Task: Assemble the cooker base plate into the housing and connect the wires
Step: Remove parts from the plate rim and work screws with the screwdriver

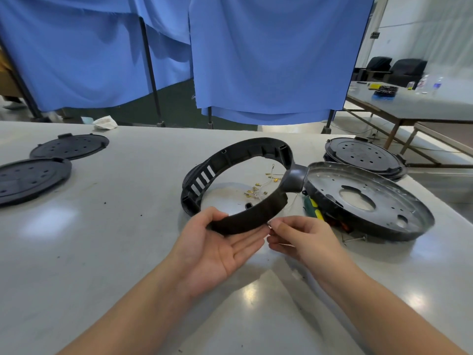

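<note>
The left hand (pixel 217 242) holds the near rim of the tilted black ring housing (pixel 238 180), the right hand (pixel 299 237) pinches something tiny just beside it, and the base plate (pixel 368 198) lies to the right on the counter (pixel 115 226), nearer the right hand.

You are working in bright, even light from overhead. The glossy tabletop (pixel 102 239) throws back soft white patches of glare, one at the left, others near your forearms low in the frame. Shadows under your hands are faint and soft-edged. The wide-angle lens bends straight lines: the far edge of the tabletop curves, and the blue curtains (pixel 268 60) lean outward at the corners. The centre is fairly sharp; the far background at the right is softer, and fine detail there smears.
</note>
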A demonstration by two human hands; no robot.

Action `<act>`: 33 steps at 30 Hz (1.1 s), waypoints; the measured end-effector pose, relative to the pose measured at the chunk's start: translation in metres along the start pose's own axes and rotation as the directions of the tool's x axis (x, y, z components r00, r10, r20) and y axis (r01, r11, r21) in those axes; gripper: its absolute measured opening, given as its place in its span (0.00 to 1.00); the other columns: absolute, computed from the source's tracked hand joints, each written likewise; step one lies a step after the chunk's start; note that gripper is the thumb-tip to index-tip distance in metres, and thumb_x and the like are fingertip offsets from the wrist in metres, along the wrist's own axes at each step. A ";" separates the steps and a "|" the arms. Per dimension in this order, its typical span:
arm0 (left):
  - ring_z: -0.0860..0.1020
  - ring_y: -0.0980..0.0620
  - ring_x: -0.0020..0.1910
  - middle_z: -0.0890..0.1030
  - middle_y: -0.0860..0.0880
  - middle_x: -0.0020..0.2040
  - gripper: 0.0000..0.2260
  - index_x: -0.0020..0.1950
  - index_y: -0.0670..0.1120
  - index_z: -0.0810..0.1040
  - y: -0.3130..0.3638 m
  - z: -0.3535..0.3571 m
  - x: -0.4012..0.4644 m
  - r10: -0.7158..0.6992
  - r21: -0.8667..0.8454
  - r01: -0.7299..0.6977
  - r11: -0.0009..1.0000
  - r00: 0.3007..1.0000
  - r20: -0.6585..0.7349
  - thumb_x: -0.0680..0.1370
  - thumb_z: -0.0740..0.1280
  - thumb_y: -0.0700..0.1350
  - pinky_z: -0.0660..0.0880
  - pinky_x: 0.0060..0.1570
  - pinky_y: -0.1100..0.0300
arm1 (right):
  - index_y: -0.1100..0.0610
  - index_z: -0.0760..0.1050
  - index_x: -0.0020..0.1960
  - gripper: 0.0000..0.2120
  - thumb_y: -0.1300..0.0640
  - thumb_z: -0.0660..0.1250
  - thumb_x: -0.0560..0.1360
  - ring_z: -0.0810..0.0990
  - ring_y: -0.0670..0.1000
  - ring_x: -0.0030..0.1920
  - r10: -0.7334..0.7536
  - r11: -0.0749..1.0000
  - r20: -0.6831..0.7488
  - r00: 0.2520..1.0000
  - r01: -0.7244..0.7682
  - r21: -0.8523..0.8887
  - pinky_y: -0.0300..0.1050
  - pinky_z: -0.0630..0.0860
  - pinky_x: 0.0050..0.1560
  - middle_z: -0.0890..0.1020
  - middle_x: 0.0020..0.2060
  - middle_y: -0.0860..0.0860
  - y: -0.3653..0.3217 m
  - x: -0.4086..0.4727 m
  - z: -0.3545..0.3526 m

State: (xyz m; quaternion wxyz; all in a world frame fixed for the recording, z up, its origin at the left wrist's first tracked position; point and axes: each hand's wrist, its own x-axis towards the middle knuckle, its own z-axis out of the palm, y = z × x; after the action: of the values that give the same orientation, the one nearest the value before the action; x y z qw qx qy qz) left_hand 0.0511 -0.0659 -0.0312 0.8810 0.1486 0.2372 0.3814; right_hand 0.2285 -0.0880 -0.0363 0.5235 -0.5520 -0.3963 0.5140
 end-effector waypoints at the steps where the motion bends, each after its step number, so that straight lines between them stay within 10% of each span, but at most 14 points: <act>1: 0.79 0.35 0.59 0.77 0.29 0.61 0.26 0.65 0.29 0.70 0.001 -0.001 -0.001 -0.012 0.003 0.012 1.000 1.000 0.013 0.69 0.61 0.40 0.78 0.54 0.44 | 0.62 0.82 0.43 0.05 0.63 0.68 0.75 0.84 0.50 0.35 0.032 0.998 0.028 0.999 -0.033 0.050 0.37 0.80 0.38 0.85 0.35 0.56 0.001 0.000 -0.001; 14: 0.80 0.36 0.58 0.75 0.29 0.63 0.24 0.62 0.26 0.73 0.003 0.003 -0.006 -0.035 0.057 0.026 0.998 0.987 0.159 0.66 0.65 0.28 0.81 0.49 0.52 | 0.64 0.80 0.51 0.07 0.66 0.64 0.77 0.85 0.54 0.45 -0.091 0.992 0.223 0.970 0.068 0.110 0.42 0.81 0.47 0.85 0.45 0.59 -0.001 -0.006 0.001; 33: 0.84 0.38 0.50 0.84 0.36 0.51 0.18 0.49 0.41 0.73 -0.008 0.007 -0.008 0.247 0.431 -0.254 0.866 0.966 0.073 0.66 0.75 0.46 0.81 0.41 0.59 | 0.59 0.84 0.45 0.11 0.72 0.67 0.73 0.84 0.58 0.50 -0.082 0.989 0.356 0.931 0.031 0.145 0.44 0.81 0.46 0.84 0.50 0.60 0.005 0.002 -0.012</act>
State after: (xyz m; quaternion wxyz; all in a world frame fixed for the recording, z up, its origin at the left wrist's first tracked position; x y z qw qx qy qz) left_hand 0.0548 -0.0779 -0.0266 0.7700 0.3746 0.2887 0.4284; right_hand 0.2404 -0.0892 -0.0428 0.4929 -0.3992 -0.4652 0.6175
